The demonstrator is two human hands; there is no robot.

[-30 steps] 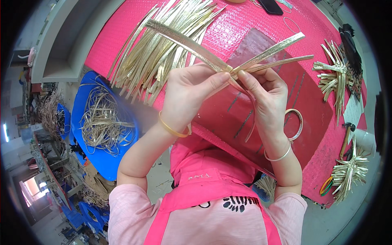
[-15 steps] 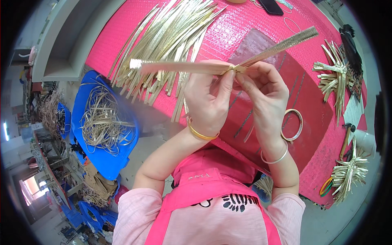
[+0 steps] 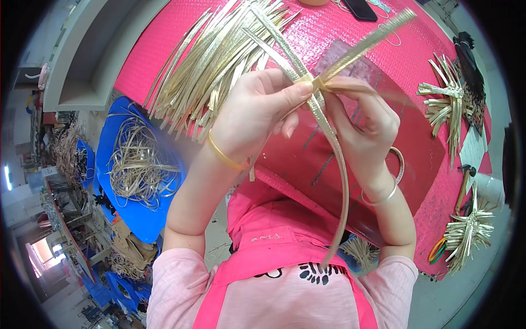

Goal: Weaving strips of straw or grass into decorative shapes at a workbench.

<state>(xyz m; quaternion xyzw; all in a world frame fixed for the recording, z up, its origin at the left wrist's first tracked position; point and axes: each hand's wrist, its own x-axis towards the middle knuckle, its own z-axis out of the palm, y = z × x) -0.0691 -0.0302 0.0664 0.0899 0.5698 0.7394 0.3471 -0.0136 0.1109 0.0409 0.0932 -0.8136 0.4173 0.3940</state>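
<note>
While both hands pinch the gold strips (image 3: 334, 137) right where they cross, left hand (image 3: 257, 118) and right hand (image 3: 361, 123) closed tight there, probably so the fold can't slip, they're held up above the pink worktop (image 3: 164, 49), near the loose strip pile (image 3: 219, 55).

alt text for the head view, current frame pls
Both hands, left hand and right hand, pinch crossed gold strips above a pink table. A pile of loose gold strips lies on the table behind; finished gold star shapes sit at its right edge.
</note>
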